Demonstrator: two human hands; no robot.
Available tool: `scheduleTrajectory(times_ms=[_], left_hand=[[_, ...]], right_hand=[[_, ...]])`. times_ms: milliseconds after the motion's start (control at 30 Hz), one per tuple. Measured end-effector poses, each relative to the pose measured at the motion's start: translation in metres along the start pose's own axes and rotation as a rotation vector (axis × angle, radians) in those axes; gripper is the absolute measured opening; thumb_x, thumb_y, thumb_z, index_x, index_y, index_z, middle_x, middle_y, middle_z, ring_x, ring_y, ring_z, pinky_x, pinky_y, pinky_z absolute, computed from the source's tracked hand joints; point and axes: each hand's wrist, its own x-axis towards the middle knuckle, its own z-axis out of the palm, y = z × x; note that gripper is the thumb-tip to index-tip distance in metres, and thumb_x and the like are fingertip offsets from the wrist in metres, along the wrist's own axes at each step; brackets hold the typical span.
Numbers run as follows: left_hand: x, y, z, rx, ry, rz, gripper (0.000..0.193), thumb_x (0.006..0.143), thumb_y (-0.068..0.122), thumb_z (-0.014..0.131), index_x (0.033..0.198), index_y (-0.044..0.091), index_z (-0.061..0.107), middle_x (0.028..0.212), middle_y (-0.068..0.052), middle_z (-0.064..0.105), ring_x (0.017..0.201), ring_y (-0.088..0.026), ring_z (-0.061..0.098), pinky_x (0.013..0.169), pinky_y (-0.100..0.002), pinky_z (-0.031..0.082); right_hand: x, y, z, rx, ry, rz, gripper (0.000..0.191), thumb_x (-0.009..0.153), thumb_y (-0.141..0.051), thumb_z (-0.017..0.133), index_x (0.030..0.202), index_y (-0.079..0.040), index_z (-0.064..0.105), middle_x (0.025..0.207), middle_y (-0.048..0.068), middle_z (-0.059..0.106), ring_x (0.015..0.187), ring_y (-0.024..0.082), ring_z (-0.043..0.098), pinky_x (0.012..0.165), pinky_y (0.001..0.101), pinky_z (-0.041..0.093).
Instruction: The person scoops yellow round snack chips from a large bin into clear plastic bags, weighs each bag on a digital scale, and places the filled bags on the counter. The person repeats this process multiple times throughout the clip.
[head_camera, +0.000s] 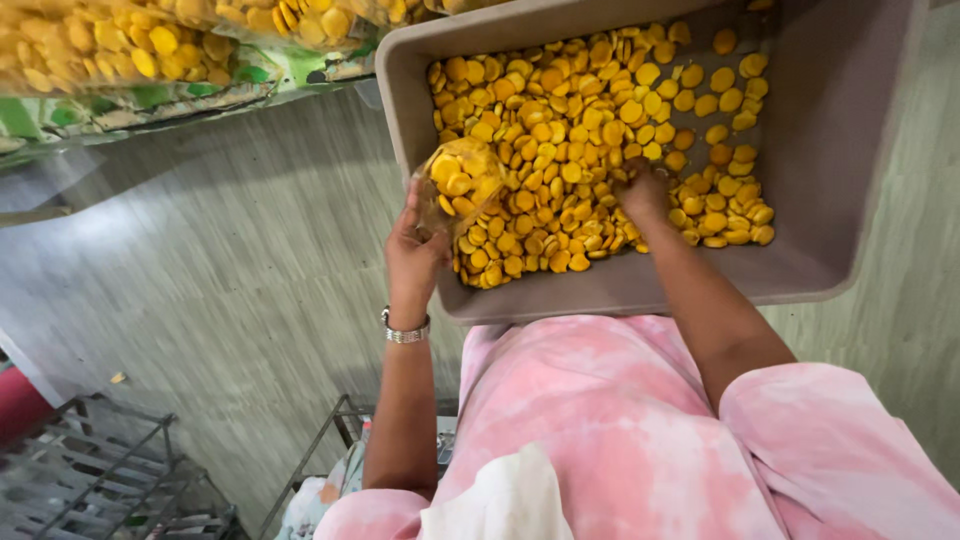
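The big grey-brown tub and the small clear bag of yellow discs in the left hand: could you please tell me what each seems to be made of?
The big grey-brown tub looks like moulded plastic: smooth matt walls, rounded corners, a thick rolled rim. The small clear bag in the left hand seems thin glossy plastic film: it crinkles, glints, and shows the round yellow discs through it. The discs look dry and matt, perhaps baked; I cannot say for sure.

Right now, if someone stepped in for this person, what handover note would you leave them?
Left hand: holds a small clear bag, partly filled with yellow round snacks, at the near left rim of the grey tub.
Right hand: down in the tub, fingers closed in the loose yellow snacks.
Done: some snacks are already in the bag.
Left: the bag is not full and is unsealed; most snacks lie loose in the tub. More filled bags are stacked at upper left.
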Motion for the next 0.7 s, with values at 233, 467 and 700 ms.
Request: scheduleTrajectory(times_ms=[233,467,700], left_hand=[[0.009,0.005,0.012,0.079,-0.035,-0.018,0.080,0.089,-0.009,0.061,0.164,0.011,0.041,0.091,-0.004,0.061,0.060,-0.004,0.050,0.054,-0.022,0.047],[0.013,0.017,0.023,0.083,-0.065,0.012,0.082,0.083,-0.010,0.057,0.160,0.011,0.040,0.113,0.001,0.069,0.064,-0.003,0.054,0.056,-0.021,0.050],[0.009,0.028,0.028,0.170,-0.043,0.007,0.079,0.083,-0.009,0.057,0.158,0.010,0.041,0.125,0.002,0.068,0.061,-0.004,0.053,0.053,-0.023,0.049]], right_hand=[[0.010,-0.001,-0.042,0.438,-0.396,0.306,0.030,0.089,-0.024,0.073,0.115,-0.009,0.068,0.102,0.015,0.068,0.092,0.031,0.067,0.080,0.0437,0.056],[0.046,0.086,-0.319,0.854,-0.062,0.157,0.032,0.114,-0.031,0.050,0.125,-0.004,0.064,0.108,0.011,0.064,0.092,0.022,0.064,0.083,0.0371,0.053],[0.063,0.088,-0.332,1.000,0.329,-0.095,0.027,0.113,-0.039,0.053,0.120,-0.014,0.061,0.110,0.002,0.070,0.086,0.015,0.067,0.071,0.0325,0.058]])
